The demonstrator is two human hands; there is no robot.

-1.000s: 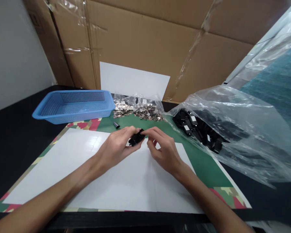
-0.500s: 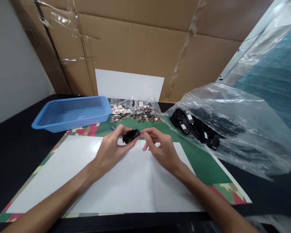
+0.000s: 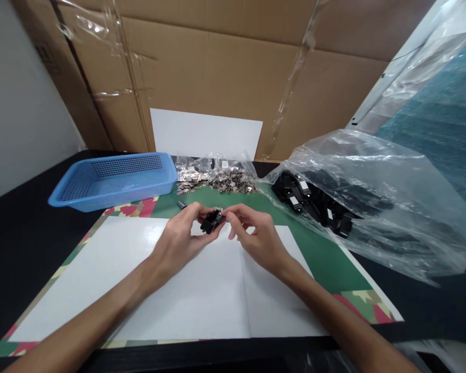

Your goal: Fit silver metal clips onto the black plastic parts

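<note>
Above the white sheet, my left hand [image 3: 181,228] is closed around a small black plastic part [image 3: 212,221], thumb below and fingers above. The part is tilted, and an open, hollow side of it shows. My right hand [image 3: 254,228] meets its right end, with thumb and forefinger pinched together there. Whether a small piece sits between those fingertips is too small to make out. Just beyond my hands lie heaps of small metal pieces [image 3: 233,181] spilling from clear plastic bags.
A blue plastic basket [image 3: 116,197] stands at the back left. On the right, a large clear bag [image 3: 411,207] holds several black parts [image 3: 295,194]. A dark pen-like object [image 3: 181,205] lies by my left hand. Cardboard [image 3: 217,67] walls off the back.
The black part has turned in my left hand, so its hollow side now shows. My right fingertips stay at its right end.
</note>
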